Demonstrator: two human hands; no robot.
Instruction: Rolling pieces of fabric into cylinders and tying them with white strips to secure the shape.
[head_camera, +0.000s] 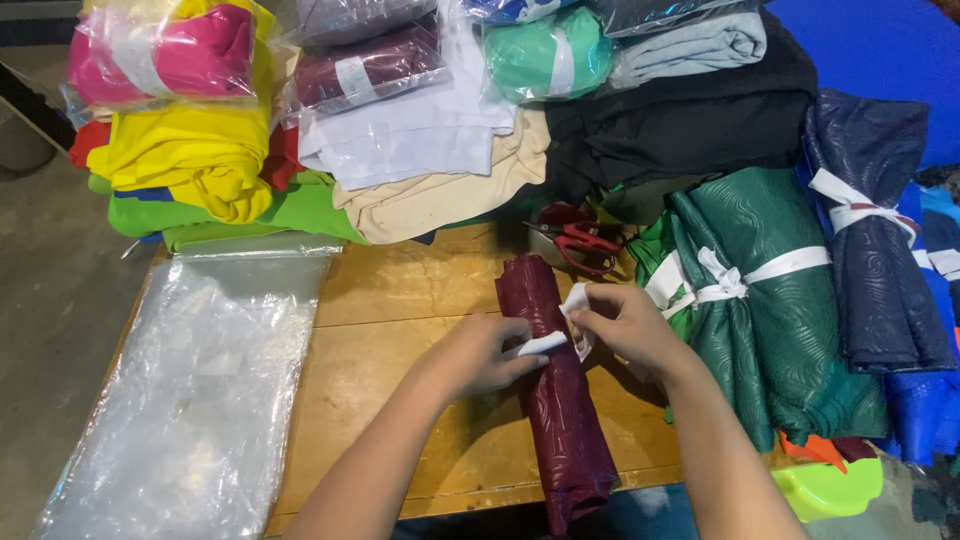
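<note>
A rolled maroon cloth (562, 400) lies lengthwise on the wooden table (400, 300). A white strip (545, 343) crosses its middle. My left hand (480, 355) rests on the roll and pinches the left end of the strip. My right hand (625, 325) pinches the other end of the strip at the roll's right side. Both hands sit close together over the roll.
Red-handled scissors (580, 240) lie just behind the roll. A stack of clear plastic bags (200, 390) covers the table's left. Bundles tied with white strips, green (770, 300) and dark blue (875, 250), lie at right. Folded and bagged fabrics (400, 110) are piled at the back.
</note>
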